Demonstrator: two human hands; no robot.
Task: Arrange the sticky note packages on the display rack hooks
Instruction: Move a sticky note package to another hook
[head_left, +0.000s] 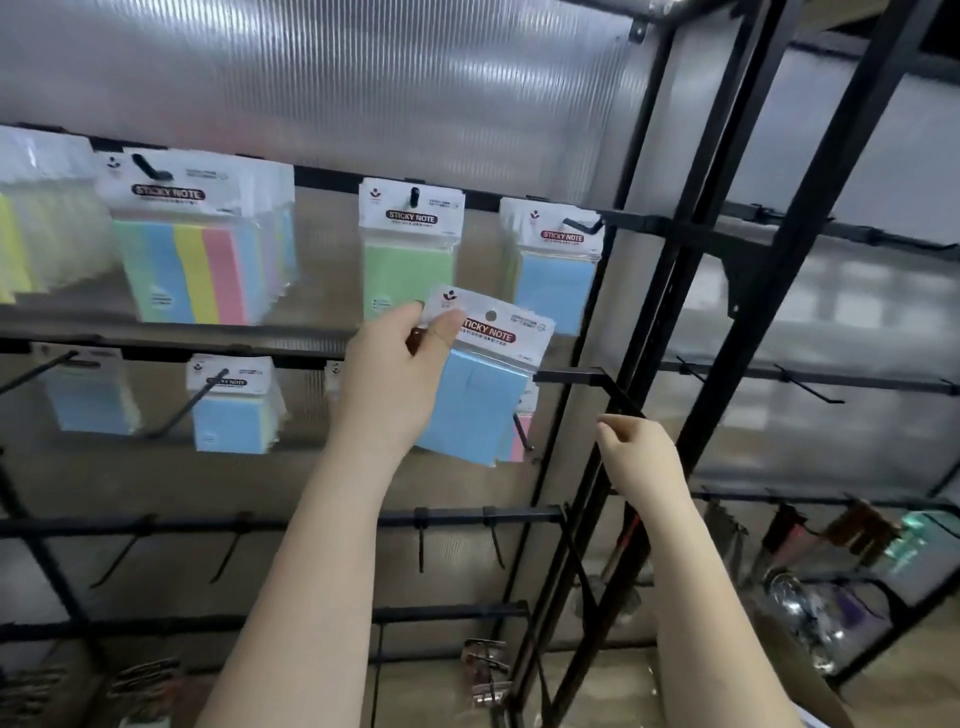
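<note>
Your left hand (395, 374) pinches a blue pack (480, 384) by its header, near the rack (644, 228); your right hand (636, 457) hangs loosely curled, holding nothing.

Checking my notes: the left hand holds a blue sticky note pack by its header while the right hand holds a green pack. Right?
Not quite. In the head view the left hand does hold the blue pack by its header, but the right hand holds no pack; its fingers are loosely curled by the rack frame.

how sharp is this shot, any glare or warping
Head view: the held pack and left hand are fairly sharp, the far-left packs smear with blur, glare streaks the ribbed panel, and the wide lens bends the rack posts.
</note>
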